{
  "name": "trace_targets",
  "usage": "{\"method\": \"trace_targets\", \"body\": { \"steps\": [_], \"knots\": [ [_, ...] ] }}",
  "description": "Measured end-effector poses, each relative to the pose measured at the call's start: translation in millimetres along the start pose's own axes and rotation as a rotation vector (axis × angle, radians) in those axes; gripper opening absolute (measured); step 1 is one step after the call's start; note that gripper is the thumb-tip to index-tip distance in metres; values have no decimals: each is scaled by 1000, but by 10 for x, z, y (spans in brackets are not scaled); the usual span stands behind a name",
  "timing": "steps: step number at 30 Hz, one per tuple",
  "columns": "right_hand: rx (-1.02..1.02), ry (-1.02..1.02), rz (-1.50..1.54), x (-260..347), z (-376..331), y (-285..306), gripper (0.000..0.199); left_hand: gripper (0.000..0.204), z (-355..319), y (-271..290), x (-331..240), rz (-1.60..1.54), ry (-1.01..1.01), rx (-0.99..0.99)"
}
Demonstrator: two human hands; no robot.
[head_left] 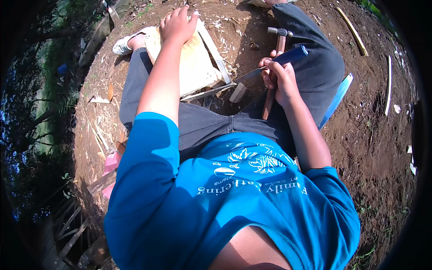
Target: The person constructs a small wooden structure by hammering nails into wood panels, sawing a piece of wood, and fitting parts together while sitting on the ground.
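Head view: left fingers (175, 15) flat on box (193, 67), right fingers (275, 67) around bladed tool (292, 55); hammer (281, 42), block (238, 92) near.

Strong sunlight falls on the bare ground (382, 148), and the wooden board (195, 67) glares pale, its surface partly washed out. Dark shadows cross the blue shirt (234, 198). The greenery (42, 85) at left sinks into gloom. The middle looks fairly sharp; the rim bends, softens and falls to black.

- Wooden panel (193, 67) was set between the legs (321, 67), beneath the left hand (177, 28).
- Hammer (281, 42) and bladed tool (291, 55) were held right of it.
- Wood strips (353, 32) were scattered farther right.
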State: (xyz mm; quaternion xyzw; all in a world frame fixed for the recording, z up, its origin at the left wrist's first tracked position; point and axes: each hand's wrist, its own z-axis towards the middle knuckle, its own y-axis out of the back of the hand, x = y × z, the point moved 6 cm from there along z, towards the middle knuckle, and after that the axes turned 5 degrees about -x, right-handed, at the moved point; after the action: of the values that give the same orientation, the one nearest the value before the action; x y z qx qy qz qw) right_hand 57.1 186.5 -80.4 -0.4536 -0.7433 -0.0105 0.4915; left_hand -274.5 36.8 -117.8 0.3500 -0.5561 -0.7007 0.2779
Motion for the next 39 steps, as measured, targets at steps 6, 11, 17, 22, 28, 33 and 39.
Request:
{"method": "trace_targets", "body": {
  "steps": [6, 11, 17, 22, 28, 33, 39],
  "knots": [
    [1, -20, -9, 35, -8, -79, 41, 86, 259, -109, 580, -1070, 346, 367],
    [20, -11, -20, 28, -14, -80, 39, 72, 468, 518, 973, -919, 416, -129],
    [12, -11, -3, 17, 9, -59, 42, 62, 225, 184, 187, -80, 232, 203],
    [-12, -25, -2, 21, 2, -52, 40, 56, 142, 56, 204, 40, 280, 211],
    [5, -37, -36, 10, 13, -63, 39, 61, 119, 116, 129, 23, 269, 165],
    [-3, -31, -47, -5, 30, -44, 39, 57, 42, 437, -233, 19, 415, 268],
    [-2, -19, -42, 9, 22, -67, 38, 56, -73, 827, -102, -546, 447, 261]
  ]
}}
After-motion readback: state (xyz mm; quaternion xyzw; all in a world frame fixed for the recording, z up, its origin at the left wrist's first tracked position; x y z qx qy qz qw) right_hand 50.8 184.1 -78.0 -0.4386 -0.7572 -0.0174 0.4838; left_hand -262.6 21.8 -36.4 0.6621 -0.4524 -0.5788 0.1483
